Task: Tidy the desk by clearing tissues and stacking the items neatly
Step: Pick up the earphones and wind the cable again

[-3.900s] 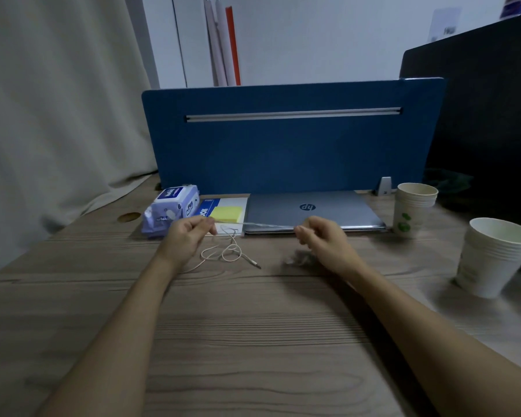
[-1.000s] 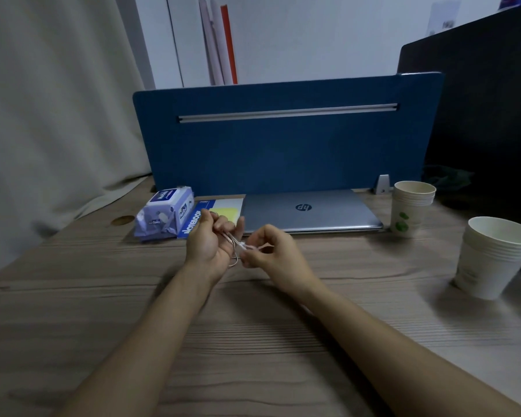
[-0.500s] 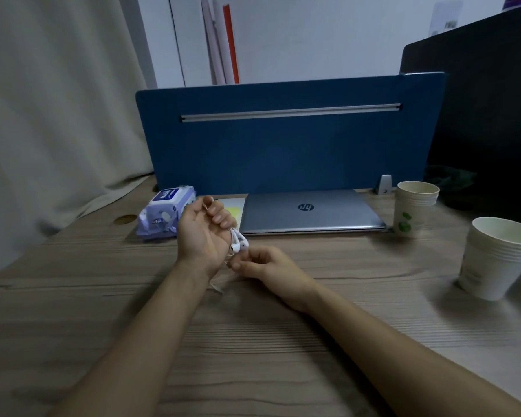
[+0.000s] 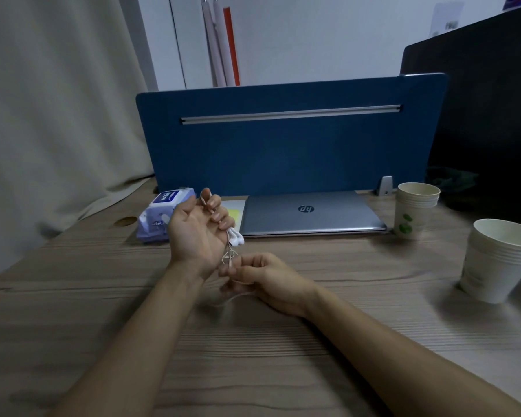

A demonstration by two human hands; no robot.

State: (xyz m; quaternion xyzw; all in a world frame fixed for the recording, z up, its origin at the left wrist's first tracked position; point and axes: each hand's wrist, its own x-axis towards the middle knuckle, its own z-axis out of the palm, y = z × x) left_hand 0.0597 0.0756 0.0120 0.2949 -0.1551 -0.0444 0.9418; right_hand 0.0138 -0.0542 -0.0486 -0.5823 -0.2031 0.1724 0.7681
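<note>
My left hand (image 4: 197, 233) is raised palm-up over the desk, its fingers curled round white wired earphones (image 4: 234, 238), whose buds hang at the fingertips. The thin cable runs down to my right hand (image 4: 260, 278), which pinches it just above the desk (image 4: 253, 341). A wet-wipe pack (image 4: 160, 215) lies behind my left hand. Next to it a notebook with a yellow sticky pad (image 4: 234, 211) is partly hidden by my fingers. A closed silver laptop (image 4: 309, 213) lies flat against the blue divider.
A blue partition (image 4: 283, 145) closes the back of the desk. A stack of paper cups (image 4: 414, 210) stands right of the laptop, and a larger stack of cups (image 4: 498, 260) stands at the right edge. A curtain hangs at the left.
The earphones were lifted off the desk and gathered into my left hand. My left palm has turned upward, and my right hand has dropped lower along the cable.
</note>
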